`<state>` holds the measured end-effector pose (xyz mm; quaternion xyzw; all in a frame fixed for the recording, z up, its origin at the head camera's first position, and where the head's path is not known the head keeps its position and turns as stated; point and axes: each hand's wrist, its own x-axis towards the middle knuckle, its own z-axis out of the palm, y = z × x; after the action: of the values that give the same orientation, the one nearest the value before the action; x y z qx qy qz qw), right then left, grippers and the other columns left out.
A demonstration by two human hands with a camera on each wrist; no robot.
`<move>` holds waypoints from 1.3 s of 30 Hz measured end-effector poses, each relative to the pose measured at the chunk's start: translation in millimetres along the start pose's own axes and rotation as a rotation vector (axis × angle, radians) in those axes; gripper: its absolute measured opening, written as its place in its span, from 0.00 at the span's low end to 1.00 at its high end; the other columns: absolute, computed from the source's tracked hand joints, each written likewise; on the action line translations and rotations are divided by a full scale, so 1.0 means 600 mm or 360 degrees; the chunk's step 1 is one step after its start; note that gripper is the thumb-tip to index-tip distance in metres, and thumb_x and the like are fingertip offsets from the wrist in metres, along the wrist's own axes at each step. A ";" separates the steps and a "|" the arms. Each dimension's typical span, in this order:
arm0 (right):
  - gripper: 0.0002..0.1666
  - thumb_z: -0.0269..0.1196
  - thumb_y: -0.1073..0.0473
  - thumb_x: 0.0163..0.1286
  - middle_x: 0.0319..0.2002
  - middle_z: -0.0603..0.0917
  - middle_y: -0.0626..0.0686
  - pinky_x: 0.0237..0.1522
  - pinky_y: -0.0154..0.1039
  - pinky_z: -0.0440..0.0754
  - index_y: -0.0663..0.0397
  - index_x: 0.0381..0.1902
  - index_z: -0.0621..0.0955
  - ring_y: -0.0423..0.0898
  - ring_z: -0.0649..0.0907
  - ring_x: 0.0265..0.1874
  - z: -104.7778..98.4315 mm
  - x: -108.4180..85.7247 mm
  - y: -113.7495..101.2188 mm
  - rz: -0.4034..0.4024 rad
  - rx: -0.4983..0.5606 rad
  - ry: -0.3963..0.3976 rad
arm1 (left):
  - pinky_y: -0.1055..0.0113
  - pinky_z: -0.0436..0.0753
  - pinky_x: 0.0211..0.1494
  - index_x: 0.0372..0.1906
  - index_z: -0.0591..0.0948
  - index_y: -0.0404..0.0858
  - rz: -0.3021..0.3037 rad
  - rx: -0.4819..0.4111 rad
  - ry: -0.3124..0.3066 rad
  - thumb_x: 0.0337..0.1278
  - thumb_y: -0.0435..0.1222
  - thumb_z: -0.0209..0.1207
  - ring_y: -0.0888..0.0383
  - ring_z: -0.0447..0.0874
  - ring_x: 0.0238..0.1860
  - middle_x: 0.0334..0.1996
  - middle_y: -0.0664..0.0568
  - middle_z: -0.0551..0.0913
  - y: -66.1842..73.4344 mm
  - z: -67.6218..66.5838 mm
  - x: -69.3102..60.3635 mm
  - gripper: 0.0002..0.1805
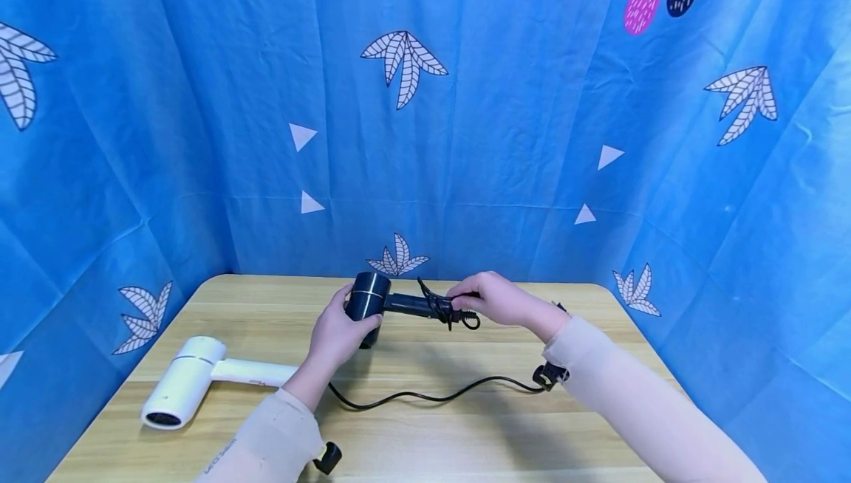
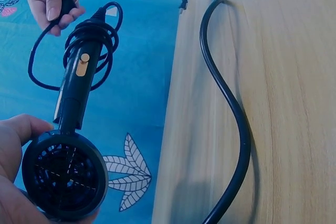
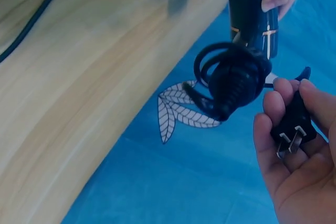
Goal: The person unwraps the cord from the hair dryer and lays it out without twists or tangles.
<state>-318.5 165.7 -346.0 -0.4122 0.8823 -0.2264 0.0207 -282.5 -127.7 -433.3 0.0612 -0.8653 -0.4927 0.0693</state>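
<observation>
A black hair dryer (image 1: 369, 295) is held above the table's far part, its handle pointing right. My left hand (image 1: 337, 329) grips the dryer's barrel; in the left wrist view the round grille (image 2: 65, 177) faces the camera beside the thumb and fingers. Black cord (image 2: 109, 38) is wound around the handle's end. Between thumb and fingers my right hand (image 1: 495, 298) pinches the two-pronged plug (image 3: 295, 121), whose metal prongs show in the right wrist view. A short length of cord runs from the plug to the wound coils.
On the wooden table (image 1: 412, 439), a white hair dryer (image 1: 182, 387) lies at the left, its handle partly behind my left forearm. A black cord (image 1: 432, 397) crosses the table's middle. Patterned blue cloth (image 1: 505, 136) surrounds the back and sides.
</observation>
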 end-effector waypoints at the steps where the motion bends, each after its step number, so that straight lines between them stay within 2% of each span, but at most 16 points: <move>1: 0.15 0.62 0.61 0.73 0.48 0.88 0.54 0.53 0.44 0.83 0.61 0.53 0.86 0.49 0.86 0.49 -0.001 0.002 0.002 0.0006 -0.0015 0.0011 | 0.43 0.79 0.55 0.78 0.58 0.41 0.0003 -0.0002 -0.0002 0.54 0.49 0.68 0.37 0.75 0.60 0.66 0.34 0.71 0.000 0.000 0.000 0.49; 14: 0.15 0.62 0.61 0.73 0.44 0.89 0.52 0.48 0.44 0.84 0.59 0.54 0.85 0.45 0.87 0.42 0.003 0.013 0.044 0.0134 -0.0033 0.0079 | 0.44 0.81 0.53 0.78 0.58 0.43 0.0021 -0.0011 -0.0003 0.54 0.48 0.68 0.38 0.76 0.59 0.65 0.34 0.72 -0.002 0.002 -0.002 0.49; 24: 0.15 0.62 0.61 0.73 0.44 0.89 0.54 0.46 0.43 0.84 0.60 0.54 0.85 0.45 0.87 0.40 0.023 0.016 0.076 0.0148 -0.0033 0.0097 | 0.43 0.81 0.53 0.78 0.58 0.44 0.0014 -0.0019 -0.0013 0.54 0.49 0.68 0.38 0.76 0.59 0.65 0.35 0.72 -0.001 0.003 -0.002 0.49; 30: 0.14 0.62 0.63 0.72 0.46 0.89 0.55 0.48 0.42 0.85 0.60 0.53 0.86 0.46 0.88 0.42 0.044 0.014 0.094 0.0177 -0.0003 0.0101 | 0.43 0.81 0.53 0.78 0.58 0.44 0.0022 -0.0016 -0.0016 0.54 0.49 0.68 0.38 0.77 0.59 0.65 0.35 0.72 -0.001 0.004 -0.002 0.49; 39: 0.12 0.63 0.65 0.71 0.46 0.89 0.56 0.52 0.45 0.83 0.60 0.49 0.88 0.53 0.86 0.48 0.075 0.008 0.117 0.0122 -0.0072 0.0134 | 0.43 0.81 0.54 0.78 0.58 0.44 0.0013 -0.0032 -0.0019 0.54 0.49 0.68 0.38 0.76 0.60 0.67 0.35 0.71 -0.002 0.002 -0.002 0.49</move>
<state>-362.2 183.9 -415.0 -0.3686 0.9024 -0.2227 -0.0170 -281.3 -126.8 -434.9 0.0540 -0.8609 -0.5015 0.0667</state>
